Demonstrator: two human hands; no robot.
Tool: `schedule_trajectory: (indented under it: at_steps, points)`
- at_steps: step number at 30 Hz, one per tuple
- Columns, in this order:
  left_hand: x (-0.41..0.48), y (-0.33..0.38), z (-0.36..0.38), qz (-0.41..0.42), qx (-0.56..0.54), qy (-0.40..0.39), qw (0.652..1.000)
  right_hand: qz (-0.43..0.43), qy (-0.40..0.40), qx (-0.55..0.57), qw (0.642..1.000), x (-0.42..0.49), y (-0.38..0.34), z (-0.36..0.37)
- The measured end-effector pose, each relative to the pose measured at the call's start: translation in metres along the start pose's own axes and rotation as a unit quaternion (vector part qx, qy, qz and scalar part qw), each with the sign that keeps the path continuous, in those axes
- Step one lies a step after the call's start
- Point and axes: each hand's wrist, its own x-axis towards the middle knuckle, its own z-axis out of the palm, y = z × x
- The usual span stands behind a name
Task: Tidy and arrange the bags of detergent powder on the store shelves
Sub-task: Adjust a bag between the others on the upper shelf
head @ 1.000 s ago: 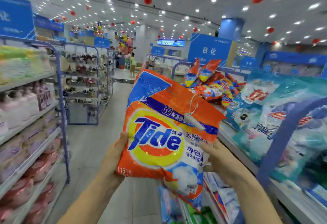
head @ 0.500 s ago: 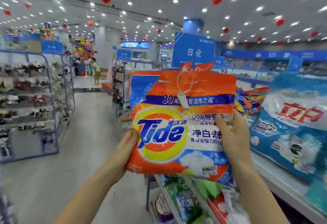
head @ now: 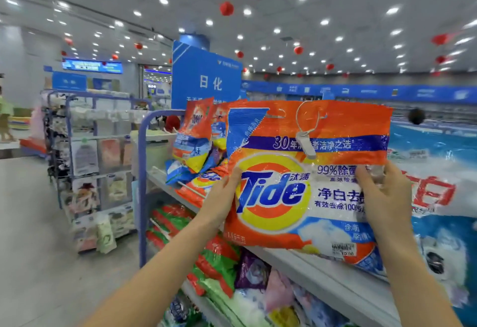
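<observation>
We hold a glossy orange plastic bag of Tide detergent powder (head: 304, 179) upright and face-on. It has a blue corner flash, a purple band, a yellow-and-orange roundel behind the blue logo, and a white and blue lower right. A white clip tag on a cord (head: 305, 143) hangs from its top, and a price sticker (head: 343, 248) sits low on the right.

Our left hand (head: 222, 197) pinches the left edge, thumb on the front and fingers hidden behind. Our right hand (head: 384, 197) grips the right side, fingers curled onto the front.

The bag's bottom hangs over the front edge of the grey top shelf (head: 322, 272). We cannot tell whether it touches.

Half a second ago the bag hung out over the aisle. It now covers part of the big blue bag (head: 438, 197) at the right, with the heap of orange bags (head: 196, 140) at the shelf's far end behind it. Our left thumb has come up beside the logo.
</observation>
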Motion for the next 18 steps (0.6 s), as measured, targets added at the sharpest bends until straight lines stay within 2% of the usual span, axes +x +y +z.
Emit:
schedule_trajectory:
  at_steps: [10,18]
  points:
    - [0.098,-0.021,0.074,0.024,0.008,-0.145,0.989,0.011,0.128,-0.159,0.979,0.030,0.031,-0.016]
    - [0.156,-0.034,0.089,-0.019,-0.005,-0.219,0.976,0.038,0.211,-0.247,0.945,0.028,0.059,0.016]
